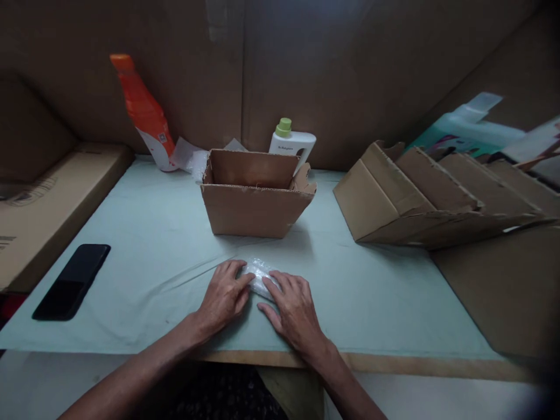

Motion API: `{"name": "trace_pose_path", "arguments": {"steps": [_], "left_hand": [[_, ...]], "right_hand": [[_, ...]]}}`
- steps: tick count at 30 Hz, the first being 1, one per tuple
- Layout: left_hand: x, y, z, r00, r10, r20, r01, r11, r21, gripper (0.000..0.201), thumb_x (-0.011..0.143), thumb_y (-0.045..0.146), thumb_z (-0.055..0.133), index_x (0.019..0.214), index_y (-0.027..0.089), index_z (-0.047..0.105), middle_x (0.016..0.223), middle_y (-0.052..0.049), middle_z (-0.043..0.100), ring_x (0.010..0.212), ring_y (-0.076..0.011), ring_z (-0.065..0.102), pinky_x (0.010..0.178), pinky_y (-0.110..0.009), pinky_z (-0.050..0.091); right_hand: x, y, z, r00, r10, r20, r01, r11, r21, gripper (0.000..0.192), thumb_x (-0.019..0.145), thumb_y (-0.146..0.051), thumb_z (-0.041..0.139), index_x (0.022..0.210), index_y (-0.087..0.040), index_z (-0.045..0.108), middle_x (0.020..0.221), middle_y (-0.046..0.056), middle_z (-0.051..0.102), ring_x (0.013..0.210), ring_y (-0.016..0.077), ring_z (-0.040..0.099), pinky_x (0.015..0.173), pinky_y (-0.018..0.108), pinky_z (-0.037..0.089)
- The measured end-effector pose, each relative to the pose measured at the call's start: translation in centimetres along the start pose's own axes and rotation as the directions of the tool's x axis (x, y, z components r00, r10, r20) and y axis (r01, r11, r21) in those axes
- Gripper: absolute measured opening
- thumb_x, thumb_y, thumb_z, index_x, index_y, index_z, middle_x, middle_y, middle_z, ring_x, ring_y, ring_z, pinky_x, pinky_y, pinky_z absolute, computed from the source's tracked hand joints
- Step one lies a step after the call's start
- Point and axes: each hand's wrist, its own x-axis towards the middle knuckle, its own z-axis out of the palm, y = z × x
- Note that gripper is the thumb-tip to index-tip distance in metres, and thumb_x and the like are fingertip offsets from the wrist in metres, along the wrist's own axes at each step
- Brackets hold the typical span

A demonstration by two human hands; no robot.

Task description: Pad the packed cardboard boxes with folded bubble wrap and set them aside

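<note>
Both hands [260, 300] press bubble-wrap packet [259, 274]; table [376, 297] open around.

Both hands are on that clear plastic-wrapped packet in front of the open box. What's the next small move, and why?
Probably lift the plastic-wrapped packet off the table and carry it forward to the open cardboard box. The left hand and right hand already press on it from both sides, and the box stands open directly behind it. I cannot tell what the box holds.
</note>
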Motion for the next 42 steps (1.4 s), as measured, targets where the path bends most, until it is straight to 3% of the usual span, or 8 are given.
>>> {"name": "trace_pose_path", "arguments": {"steps": [3, 6, 11, 15, 21, 29, 37, 42], "left_hand": [[-0.3, 0.6, -0.6, 0.968, -0.241, -0.072, 0.213, 0.937, -0.277, 0.033, 0.088, 0.018, 0.055, 0.119, 0.019, 0.063, 0.113, -0.013, 0.062, 0.100, -0.0242, 0.062, 0.087, -0.043, 0.054], [-0.5, 1.2, -1.2, 0.861, -0.480, 0.167, 0.467, 0.618, -0.633, 0.036, 0.086, 0.032, 0.060, 0.118, 0.016, 0.061, 0.097, -0.009, 0.065, 0.073, -0.0166, 0.061, 0.066, -0.031, 0.054], [0.7, 2.4, -2.3, 0.815, -0.422, 0.397, 0.533, 0.278, -0.799, 0.029, 0.079, 0.040, 0.067, 0.091, 0.015, 0.063, 0.072, 0.000, 0.057, 0.065, -0.0126, 0.053, 0.061, -0.024, 0.046], [2.4, 2.6, -4.5, 0.909, -0.270, 0.317, 0.413, 0.488, -0.769, 0.018, 0.082, 0.033, 0.066, 0.089, 0.017, 0.066, 0.076, -0.001, 0.062, 0.071, -0.0145, 0.056, 0.066, -0.025, 0.048], [8.4, 0.1, -10.8, 0.966, 0.117, -0.229, -0.158, 0.972, -0.172, 0.055, 0.089, 0.027, 0.064, 0.141, 0.021, 0.049, 0.133, -0.014, 0.061, 0.122, -0.0278, 0.057, 0.103, -0.043, 0.048], [11.3, -2.0, -10.5, 0.889, 0.384, -0.251, -0.285, 0.890, 0.356, 0.023, 0.091, 0.004, 0.051, 0.103, 0.018, 0.065, 0.093, -0.004, 0.075, 0.102, -0.0226, 0.068, 0.114, -0.057, 0.031], [9.6, -2.3, -9.5, 0.867, 0.385, -0.317, -0.292, 0.907, 0.303, 0.024, 0.091, 0.004, 0.056, 0.106, 0.021, 0.066, 0.098, -0.003, 0.077, 0.090, -0.0185, 0.069, 0.112, -0.054, 0.033], [9.7, -2.4, -9.4, 0.874, 0.369, -0.315, -0.283, 0.915, 0.287, 0.025, 0.091, 0.005, 0.056, 0.106, 0.022, 0.068, 0.100, -0.002, 0.077, 0.092, -0.0177, 0.069, 0.113, -0.051, 0.033]], "right_hand": [[0.8, 0.8, 0.3, 0.998, 0.062, -0.030, -0.057, 0.990, 0.127, 0.025, 0.094, -0.017, 0.056, 0.116, -0.020, 0.067, 0.110, 0.011, 0.075, 0.096, 0.0267, 0.068, 0.084, 0.042, 0.050], [1.3, 1.0, 0.1, 0.980, 0.197, -0.038, -0.166, 0.901, 0.402, 0.023, 0.094, -0.023, 0.055, 0.112, -0.021, 0.069, 0.099, 0.008, 0.077, 0.088, 0.0233, 0.071, 0.079, 0.036, 0.054], [1.5, -0.2, -1.6, 0.977, 0.177, 0.122, -0.208, 0.638, 0.741, 0.024, 0.086, -0.034, 0.064, 0.107, -0.022, 0.068, 0.122, 0.011, 0.071, 0.108, 0.0250, 0.068, 0.091, 0.037, 0.055], [2.5, 0.2, -3.8, 0.939, 0.066, 0.337, -0.333, 0.414, 0.847, 0.037, 0.088, -0.040, 0.063, 0.120, -0.021, 0.064, 0.103, 0.008, 0.073, 0.086, 0.0212, 0.069, 0.072, 0.030, 0.056], [6.3, 4.5, -10.1, 0.966, 0.241, 0.091, -0.228, 0.633, 0.740, 0.027, 0.089, -0.046, 0.065, 0.095, -0.022, 0.074, 0.078, 0.002, 0.069, 0.066, 0.0166, 0.061, 0.058, 0.026, 0.050], [16.0, 6.3, -19.4, 0.919, 0.150, -0.365, -0.043, 0.957, 0.286, 0.019, 0.086, -0.042, 0.072, 0.093, -0.025, 0.075, 0.079, 0.000, 0.069, 0.069, 0.0131, 0.059, 0.061, 0.028, 0.045], [23.2, 4.7, -14.6, 0.991, -0.130, 0.005, 0.130, 0.988, -0.082, 0.017, 0.085, -0.030, 0.070, 0.095, -0.017, 0.072, 0.081, 0.001, 0.070, 0.070, 0.0162, 0.063, 0.061, 0.027, 0.041], [26.9, 1.9, -9.2, 0.874, -0.371, 0.313, 0.474, 0.792, -0.384, 0.016, 0.092, -0.017, 0.058, 0.091, -0.014, 0.074, 0.082, 0.012, 0.075, 0.084, 0.0259, 0.067, 0.068, 0.034, 0.041]]}}
